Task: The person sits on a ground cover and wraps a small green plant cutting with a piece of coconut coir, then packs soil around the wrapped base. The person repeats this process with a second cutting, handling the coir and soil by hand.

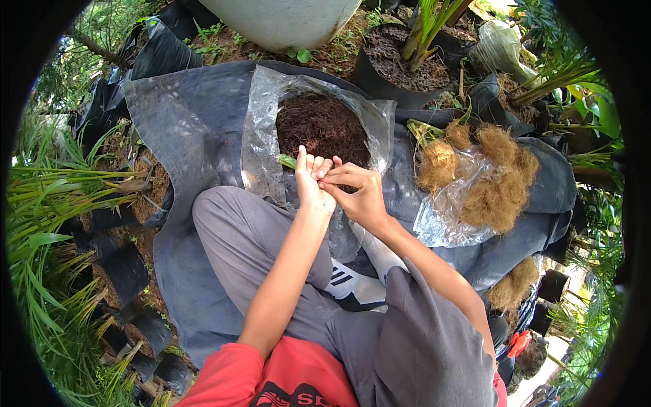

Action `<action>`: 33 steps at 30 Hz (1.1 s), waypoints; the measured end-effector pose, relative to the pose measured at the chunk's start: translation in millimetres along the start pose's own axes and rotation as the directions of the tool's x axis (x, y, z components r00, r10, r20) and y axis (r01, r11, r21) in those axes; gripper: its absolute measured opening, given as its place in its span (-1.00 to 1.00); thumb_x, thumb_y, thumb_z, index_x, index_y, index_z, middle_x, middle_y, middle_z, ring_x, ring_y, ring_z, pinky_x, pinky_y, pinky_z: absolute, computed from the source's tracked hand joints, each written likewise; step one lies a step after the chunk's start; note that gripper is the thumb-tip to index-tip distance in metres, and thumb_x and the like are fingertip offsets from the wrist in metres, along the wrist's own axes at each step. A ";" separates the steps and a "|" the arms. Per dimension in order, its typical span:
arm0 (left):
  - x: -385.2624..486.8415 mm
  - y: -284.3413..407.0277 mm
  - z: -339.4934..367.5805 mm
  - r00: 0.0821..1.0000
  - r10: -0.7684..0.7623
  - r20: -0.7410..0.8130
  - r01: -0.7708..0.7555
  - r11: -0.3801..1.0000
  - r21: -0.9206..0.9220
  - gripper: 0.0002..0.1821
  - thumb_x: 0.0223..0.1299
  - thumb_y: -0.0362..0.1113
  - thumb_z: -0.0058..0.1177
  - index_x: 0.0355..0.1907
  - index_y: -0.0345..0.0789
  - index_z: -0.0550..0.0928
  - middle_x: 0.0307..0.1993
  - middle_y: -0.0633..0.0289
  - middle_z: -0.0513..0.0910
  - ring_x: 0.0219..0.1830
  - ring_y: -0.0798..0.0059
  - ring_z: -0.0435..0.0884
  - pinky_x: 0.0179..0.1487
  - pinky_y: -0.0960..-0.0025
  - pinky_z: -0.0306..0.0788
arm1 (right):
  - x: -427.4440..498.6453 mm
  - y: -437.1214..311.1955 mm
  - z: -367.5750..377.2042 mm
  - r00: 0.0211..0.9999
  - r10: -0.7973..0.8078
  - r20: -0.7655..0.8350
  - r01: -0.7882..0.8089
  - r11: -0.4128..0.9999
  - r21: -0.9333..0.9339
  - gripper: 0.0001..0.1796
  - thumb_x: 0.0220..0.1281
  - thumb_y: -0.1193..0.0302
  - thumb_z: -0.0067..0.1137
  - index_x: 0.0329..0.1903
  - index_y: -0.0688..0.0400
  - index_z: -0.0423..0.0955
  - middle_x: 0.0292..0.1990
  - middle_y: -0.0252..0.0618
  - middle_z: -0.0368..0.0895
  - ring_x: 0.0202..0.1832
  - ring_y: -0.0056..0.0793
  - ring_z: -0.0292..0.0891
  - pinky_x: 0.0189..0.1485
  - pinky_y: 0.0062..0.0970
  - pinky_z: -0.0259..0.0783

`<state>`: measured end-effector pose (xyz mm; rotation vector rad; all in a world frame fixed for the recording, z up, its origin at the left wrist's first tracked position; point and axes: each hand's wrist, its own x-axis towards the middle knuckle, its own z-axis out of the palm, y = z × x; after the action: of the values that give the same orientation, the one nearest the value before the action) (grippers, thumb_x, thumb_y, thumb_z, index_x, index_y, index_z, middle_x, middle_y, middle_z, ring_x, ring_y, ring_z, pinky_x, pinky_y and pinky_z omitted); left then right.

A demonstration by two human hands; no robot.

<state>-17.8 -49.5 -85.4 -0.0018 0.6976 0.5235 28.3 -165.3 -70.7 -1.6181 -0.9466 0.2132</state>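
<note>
My left hand (311, 178) is turned palm up with its fingers partly curled, over the near edge of a heap of dark brown fibrous soil (323, 124). A green plant piece (287, 161) sticks out beside its fingers; how it is held is not clear. My right hand (356, 191) reaches in from the right, thumb and fingertips pinched together at the left palm; anything between them is too small to tell. The soil lies on a clear plastic sheet (259, 127). To the right, balls of tan coconut fibre (496, 196) rest on another clear plastic piece (435, 219).
A dark fabric sheet (188, 132) lies beneath my crossed legs. At the far side stand a large pale pot (285, 23) and a potted plant in a black grow bag (374, 76). Black bags (124, 269) and long-leaved plants line the left. More fibre (513, 285) lies at the lower right.
</note>
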 end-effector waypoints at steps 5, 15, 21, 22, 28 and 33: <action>-6.5 2.2 -4.4 0.996 0.012 0.084 -0.017 0.998 0.054 -0.32 0.80 0.05 0.02 -0.61 -0.04 0.22 -0.69 0.49 0.19 -0.61 0.65 0.25 0.05 0.29 0.62 | -3.2 -3.0 -1.8 0.997 0.073 0.039 -0.073 0.997 0.020 -0.82 0.20 0.63 0.60 -0.12 0.31 0.88 -0.15 -0.05 0.93 -0.08 -0.30 0.89 0.27 -0.28 0.72; -15.4 4.0 28.9 0.982 0.065 0.176 -0.085 0.990 0.111 -0.32 0.72 0.23 0.10 -0.59 -0.09 0.38 -0.62 0.41 0.44 -0.20 0.51 0.71 0.44 -0.17 0.66 | 1.6 -16.1 -3.6 0.949 0.314 -0.005 -0.295 0.896 0.332 -0.68 0.27 0.65 0.58 0.09 0.31 0.86 0.15 -0.01 0.87 0.17 -0.31 0.84 0.31 -0.37 0.76; -3.8 -0.8 6.9 0.997 0.074 -0.016 -0.075 0.995 -0.063 -0.38 0.60 0.29 0.24 -0.52 -0.09 0.53 -0.46 0.40 0.65 -0.16 0.52 0.77 0.41 -0.10 0.64 | -3.3 -8.3 3.3 1.000 -0.011 0.006 0.012 0.998 -0.065 -0.63 0.20 0.54 0.61 0.09 0.20 0.88 0.10 -0.09 0.89 0.14 -0.15 0.84 0.30 -0.24 0.69; -5.5 1.3 4.5 0.998 0.051 0.023 -0.050 0.997 -0.053 -0.42 0.54 0.32 0.29 -0.45 -0.10 0.61 -0.31 0.38 0.77 -0.10 0.51 0.80 0.43 -0.13 0.61 | -2.9 -5.9 3.5 0.998 -0.058 0.023 0.060 0.994 -0.086 -0.64 0.21 0.55 0.60 0.08 0.20 0.88 0.08 -0.10 0.89 0.14 -0.15 0.82 0.29 -0.23 0.69; -6.1 7.4 -9.8 0.974 0.012 0.224 -0.010 1.000 -0.009 -0.34 0.73 0.13 0.15 -0.60 -0.04 0.33 -0.59 0.45 0.47 -0.13 0.56 0.76 0.44 -0.08 0.63 | -4.4 0.4 6.4 0.991 -0.096 0.093 0.105 0.989 -0.102 -0.67 0.15 0.59 0.56 0.02 0.19 0.88 -0.02 -0.14 0.89 0.10 -0.13 0.78 0.33 -0.16 0.66; 2.9 3.4 -32.9 0.982 -0.031 0.188 0.047 0.996 -0.080 -0.31 0.78 0.01 0.09 -0.66 -0.02 0.26 -0.67 0.47 0.37 -0.15 0.63 0.72 0.40 0.31 0.58 | -7.3 1.2 4.9 0.991 -0.018 0.130 0.030 0.995 -0.092 -0.75 0.16 0.59 0.55 -0.07 0.21 0.86 -0.11 -0.20 0.89 0.05 -0.14 0.79 0.56 -0.03 0.48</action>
<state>-37.6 -50.9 -112.0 -0.0447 0.4913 0.5077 21.2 -166.6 -75.7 -1.6934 -1.0885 0.2625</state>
